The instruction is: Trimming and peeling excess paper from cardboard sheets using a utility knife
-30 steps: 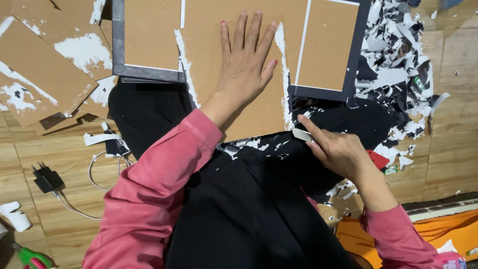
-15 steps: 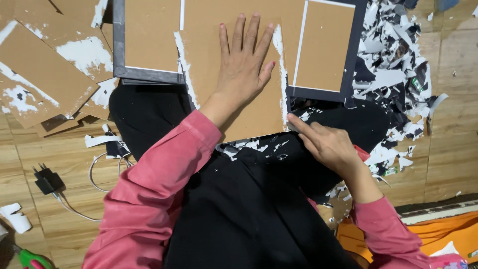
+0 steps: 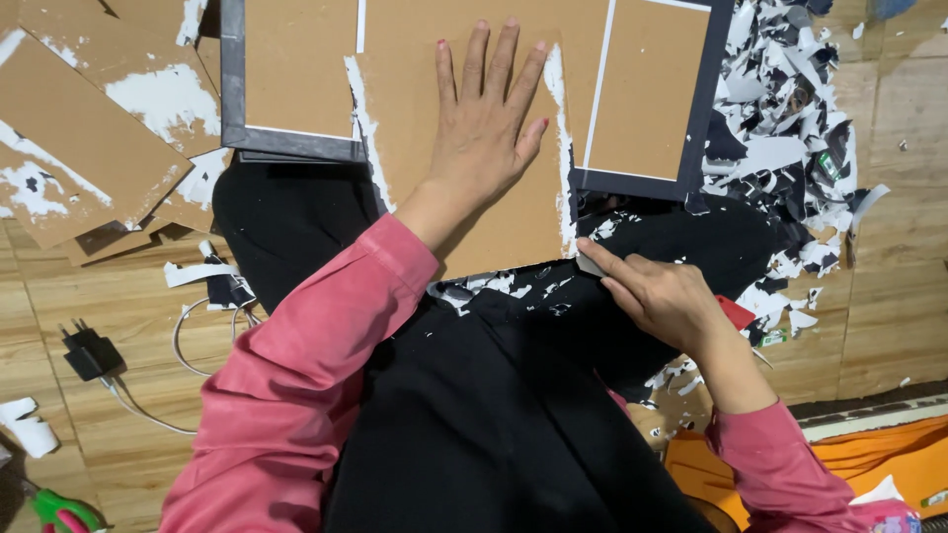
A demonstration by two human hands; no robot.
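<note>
Brown rectangular cardboard sheet with torn white paper edges (image 3: 484,232): on lap, over dark grey frame (image 3: 296,143). Left hand (image 3: 484,128): fingers spread, pressed flat on sheet. Right hand (image 3: 662,296): pinched on small grey scraper blade (image 3: 590,263) at sheet's lower right corner. Black-and-white paper scraps (image 3: 790,148): on wooden floor

I saw a wood-plank floor (image 3: 899,296) in warm tan, evenly lit, with no hard shadows. A black charger (image 3: 89,352) lay on it at the left, its white cable (image 3: 188,336) looping toward the middle. Brown boards (image 3: 69,148) with torn white patches were stacked at the upper left. Black and white paper scraps (image 3: 790,138) were heaped at the upper right. An orange cloth (image 3: 869,464) filled the lower right corner, and green scissor handles (image 3: 64,508) showed at the lower left.
</note>
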